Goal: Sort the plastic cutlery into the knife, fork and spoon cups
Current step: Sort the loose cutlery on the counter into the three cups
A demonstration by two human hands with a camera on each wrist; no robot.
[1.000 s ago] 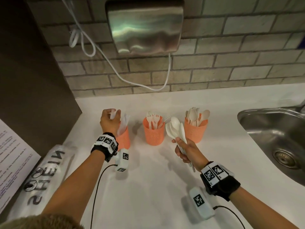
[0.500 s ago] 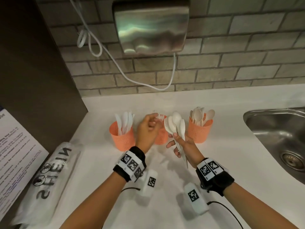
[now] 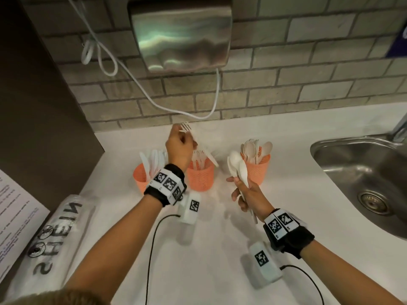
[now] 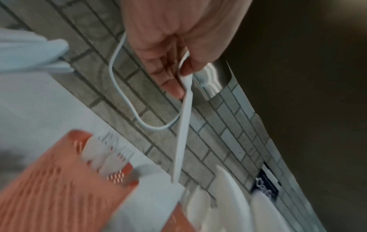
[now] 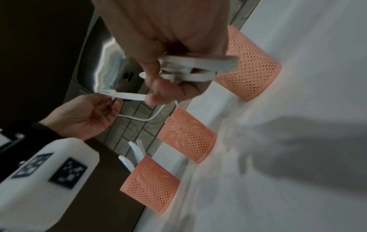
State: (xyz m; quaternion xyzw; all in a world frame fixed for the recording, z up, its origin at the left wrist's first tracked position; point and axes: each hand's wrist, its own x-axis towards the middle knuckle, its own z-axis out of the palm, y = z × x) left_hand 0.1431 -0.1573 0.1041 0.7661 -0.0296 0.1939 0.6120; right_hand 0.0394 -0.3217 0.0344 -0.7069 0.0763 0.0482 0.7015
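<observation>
Arms: bare, no sleeves
Wrist bands [image 3: 165,187]: black, white plates with square black codes
Camera boxes [image 3: 265,266]: white, one code each, at 6 o'clock under wrists
Cables [image 3: 152,245]: thin, black

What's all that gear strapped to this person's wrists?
Both forearms are bare, with no sleeves. The left wrist band and right wrist band are black, each carrying white panels printed with black square codes. A white coded box hangs under the left wrist, another under the right, each trailing a thin black cable.
</observation>
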